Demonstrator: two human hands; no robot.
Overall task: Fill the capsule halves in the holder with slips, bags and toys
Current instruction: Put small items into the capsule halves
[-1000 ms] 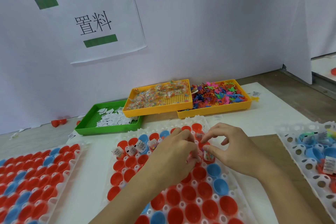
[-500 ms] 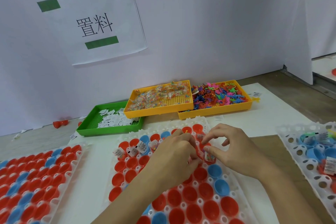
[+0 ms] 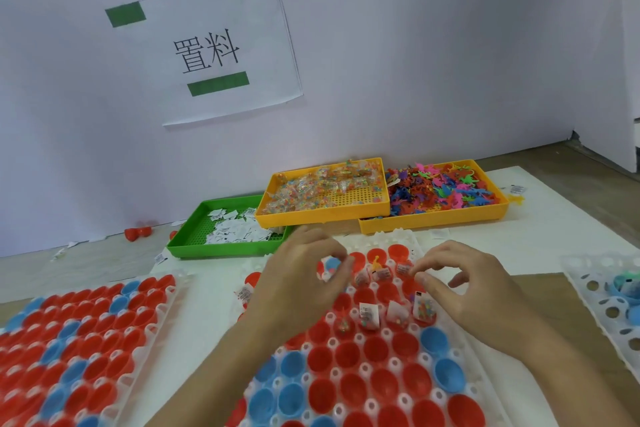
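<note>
A white holder (image 3: pixel 398 236) of red and blue capsule halves lies in front of me. Its back row holds slips (image 3: pixel 382 274) and an orange toy (image 3: pixel 376 261). Several halves in a nearer row hold small bags (image 3: pixel 423 308). My left hand (image 3: pixel 301 284) hovers over the holder's back left, its curled fingers pinching a small bag (image 3: pixel 329 266). To the right, my right hand (image 3: pixel 464 291) hangs just above the bagged halves, its thumb and forefinger slightly apart with nothing between them. Behind stand a green slip tray (image 3: pixel 221 251), a yellow bag tray (image 3: pixel 322 217) and a yellow toy tray (image 3: pixel 433 222).
A second holder (image 3: pixel 79 340) of red and blue halves lies at the left. A third holder (image 3: pixel 602 308), with blue halves, is at the right edge. Loose red capsule pieces (image 3: pixel 138 233) sit by the white wall, which carries a paper sign (image 3: pixel 207 52).
My right hand has let go of the bag it pinched, which now stands in a red half. The hands have moved apart, showing a row of bagged halves between them.
</note>
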